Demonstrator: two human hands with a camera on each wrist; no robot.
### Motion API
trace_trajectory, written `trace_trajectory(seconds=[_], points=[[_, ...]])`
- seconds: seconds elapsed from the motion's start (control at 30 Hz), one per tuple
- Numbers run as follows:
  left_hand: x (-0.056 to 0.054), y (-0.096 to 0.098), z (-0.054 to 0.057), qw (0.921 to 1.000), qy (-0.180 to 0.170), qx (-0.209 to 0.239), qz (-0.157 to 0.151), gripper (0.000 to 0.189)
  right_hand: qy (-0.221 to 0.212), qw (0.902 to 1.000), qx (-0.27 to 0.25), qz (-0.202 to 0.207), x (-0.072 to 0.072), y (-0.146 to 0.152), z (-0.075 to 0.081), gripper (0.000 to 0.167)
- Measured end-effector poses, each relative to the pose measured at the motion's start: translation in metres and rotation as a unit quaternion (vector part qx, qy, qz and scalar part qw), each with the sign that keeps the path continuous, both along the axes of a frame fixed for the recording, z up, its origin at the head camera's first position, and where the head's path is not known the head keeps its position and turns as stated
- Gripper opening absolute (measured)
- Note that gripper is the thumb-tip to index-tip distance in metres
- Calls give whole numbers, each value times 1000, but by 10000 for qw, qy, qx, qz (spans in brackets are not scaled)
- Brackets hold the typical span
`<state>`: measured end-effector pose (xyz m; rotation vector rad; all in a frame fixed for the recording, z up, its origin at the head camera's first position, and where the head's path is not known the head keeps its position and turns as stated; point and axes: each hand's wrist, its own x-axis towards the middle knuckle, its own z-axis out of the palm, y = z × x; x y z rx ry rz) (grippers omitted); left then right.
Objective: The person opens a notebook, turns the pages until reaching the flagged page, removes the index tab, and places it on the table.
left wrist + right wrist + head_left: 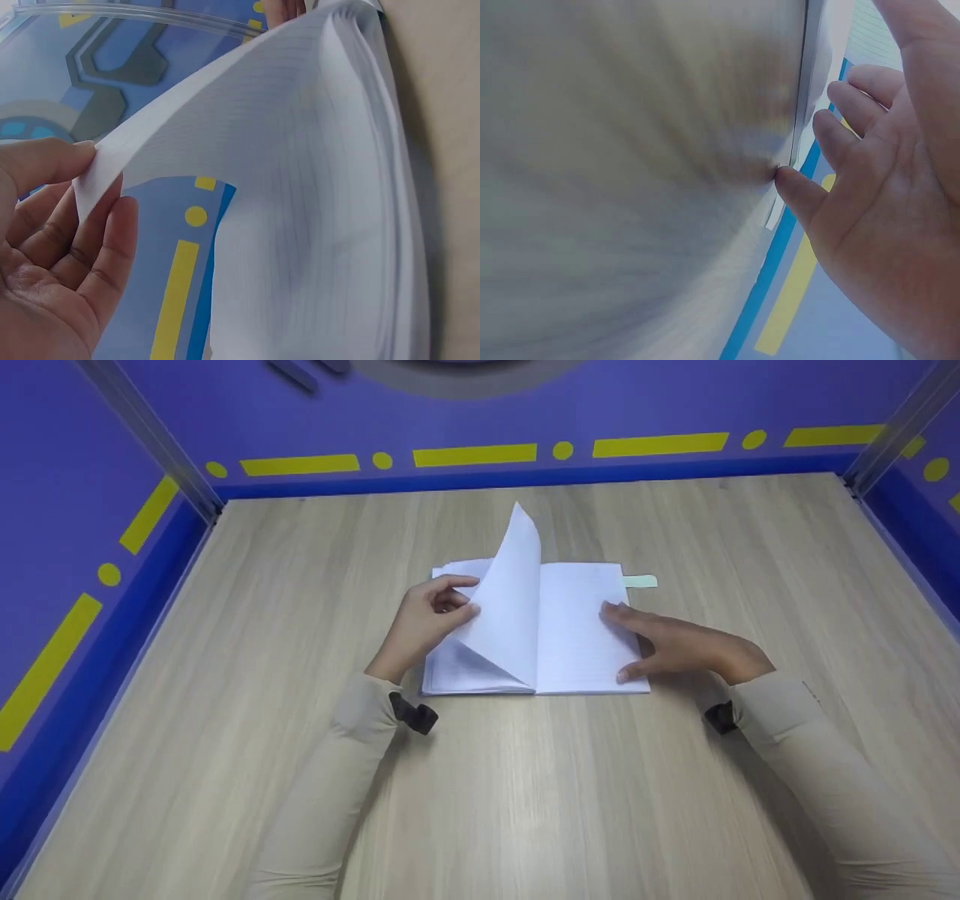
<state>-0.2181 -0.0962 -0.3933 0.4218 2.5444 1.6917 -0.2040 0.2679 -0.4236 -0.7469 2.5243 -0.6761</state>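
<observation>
An open notebook (577, 652) with lined white pages lies flat on the table. My left hand (431, 619) pinches the edge of a lifted page (510, 592) between thumb and fingers. That page stands up from the spine and curves over the left half; in the left wrist view the same page (210, 112) stretches away from the stack, the left hand (67, 232) at its corner. My right hand (675, 645) rests with spread fingers on the right page near its outer edge. In the right wrist view the right hand (885, 180) shows its palm and extended fingers beside the notebook.
A pale green tab (641, 581) sticks out past the notebook's upper right edge. The wooden table (480, 810) is bordered by blue panels (465, 427) with yellow bars and dots. Black wrist cameras (414, 714) sit at both sleeves.
</observation>
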Motion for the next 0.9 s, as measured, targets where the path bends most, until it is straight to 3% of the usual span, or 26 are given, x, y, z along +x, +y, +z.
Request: trace_trajectory(seconds=[0.53, 0.9], points=[[2, -27, -16, 9995, -238, -215, 66, 45, -78, 9993, 346, -108, 2, -2, -1, 100], [5, -40, -28, 9978, -575, -339, -58, 57, -142, 9994, 306, -72, 4, -2, 4, 98]])
